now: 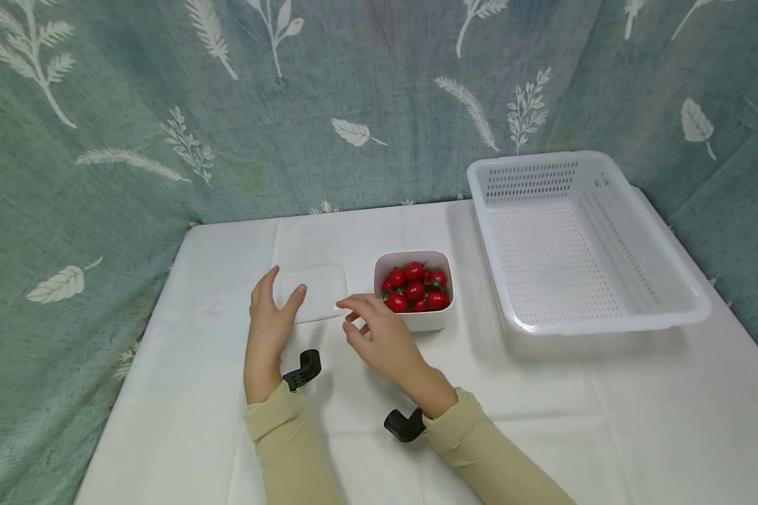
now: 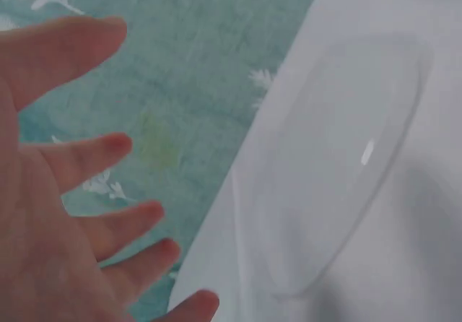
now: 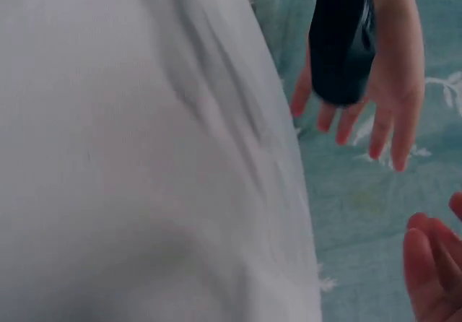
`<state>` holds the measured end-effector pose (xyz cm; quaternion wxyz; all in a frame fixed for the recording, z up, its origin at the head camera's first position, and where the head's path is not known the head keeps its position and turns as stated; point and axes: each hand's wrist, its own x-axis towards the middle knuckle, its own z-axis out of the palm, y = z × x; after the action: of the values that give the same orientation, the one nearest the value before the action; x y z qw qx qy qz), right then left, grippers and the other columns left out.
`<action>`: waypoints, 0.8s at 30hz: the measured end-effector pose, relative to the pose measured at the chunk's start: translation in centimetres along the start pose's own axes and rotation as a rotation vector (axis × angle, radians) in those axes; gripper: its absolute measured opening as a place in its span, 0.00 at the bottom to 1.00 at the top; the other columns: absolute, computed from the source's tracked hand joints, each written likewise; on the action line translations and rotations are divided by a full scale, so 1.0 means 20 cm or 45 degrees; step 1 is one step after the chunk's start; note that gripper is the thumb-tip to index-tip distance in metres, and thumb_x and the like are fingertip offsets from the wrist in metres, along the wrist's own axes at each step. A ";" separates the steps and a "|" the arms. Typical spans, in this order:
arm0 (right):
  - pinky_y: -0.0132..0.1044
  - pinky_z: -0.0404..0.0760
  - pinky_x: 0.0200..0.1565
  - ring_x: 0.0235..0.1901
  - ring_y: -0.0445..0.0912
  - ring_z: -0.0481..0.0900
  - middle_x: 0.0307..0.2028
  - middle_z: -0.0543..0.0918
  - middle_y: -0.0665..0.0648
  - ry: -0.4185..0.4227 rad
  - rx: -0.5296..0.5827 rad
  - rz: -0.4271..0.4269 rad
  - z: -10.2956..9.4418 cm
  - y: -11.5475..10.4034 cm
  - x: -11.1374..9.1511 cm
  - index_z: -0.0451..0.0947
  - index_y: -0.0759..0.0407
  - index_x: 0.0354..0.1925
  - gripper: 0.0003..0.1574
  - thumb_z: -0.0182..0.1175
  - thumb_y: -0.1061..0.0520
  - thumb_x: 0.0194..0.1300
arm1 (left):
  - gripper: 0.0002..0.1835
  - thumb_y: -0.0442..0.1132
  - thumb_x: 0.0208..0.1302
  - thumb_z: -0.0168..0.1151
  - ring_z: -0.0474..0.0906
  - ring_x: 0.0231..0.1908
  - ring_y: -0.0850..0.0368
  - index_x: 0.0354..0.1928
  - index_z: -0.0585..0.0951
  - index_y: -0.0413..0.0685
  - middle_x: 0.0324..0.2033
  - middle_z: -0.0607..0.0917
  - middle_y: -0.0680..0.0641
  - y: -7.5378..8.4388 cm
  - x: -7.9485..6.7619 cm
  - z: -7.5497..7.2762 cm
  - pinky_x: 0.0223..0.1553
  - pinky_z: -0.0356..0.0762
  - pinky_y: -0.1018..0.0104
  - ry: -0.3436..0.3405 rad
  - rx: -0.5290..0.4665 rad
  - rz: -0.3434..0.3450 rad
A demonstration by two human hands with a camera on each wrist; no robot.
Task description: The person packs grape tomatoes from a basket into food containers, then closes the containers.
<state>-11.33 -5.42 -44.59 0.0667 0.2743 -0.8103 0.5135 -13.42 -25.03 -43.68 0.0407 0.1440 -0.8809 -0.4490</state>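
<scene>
A clear, rounded-square plastic lid (image 1: pixel 318 291) lies on the white cloth, its rim also showing in the left wrist view. My left hand (image 1: pixel 271 322) is at its left side, fingers spread and thumb apart, with nothing in the palm (image 2: pixel 43 221). My right hand (image 1: pixel 382 344) hovers between the lid and a white tub (image 1: pixel 426 322), its fingers loosely bent and holding nothing visible. Inside the tub are several small red cherry tomatoes (image 1: pixel 415 291), some with green stems. In the right wrist view only the fingertips (image 3: pixel 422 257) of this hand show at the edge.
A large white perforated plastic basket (image 1: pixel 606 326) stands at the right of the table (image 1: pixel 183 393). Behind the table and along its sides hangs a green-grey curtain (image 1: pixel 278 161) with white leaf prints. Black wrist cameras stick out below both hands.
</scene>
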 end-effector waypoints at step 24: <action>0.37 0.70 0.48 0.40 0.36 0.76 0.66 0.54 0.52 -0.188 0.383 0.588 0.24 0.20 0.04 0.61 0.51 0.63 0.32 0.54 0.50 0.62 | 0.43 0.64 0.59 0.46 0.48 0.64 0.42 0.69 0.44 0.53 0.65 0.53 0.38 -0.11 0.03 0.02 0.60 0.48 0.46 -0.086 0.034 -0.224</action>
<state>-13.16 -8.64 -49.80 -0.1525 0.1258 -0.7687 0.6082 -13.55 -26.04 -45.69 -0.0307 0.2062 -0.8717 -0.4435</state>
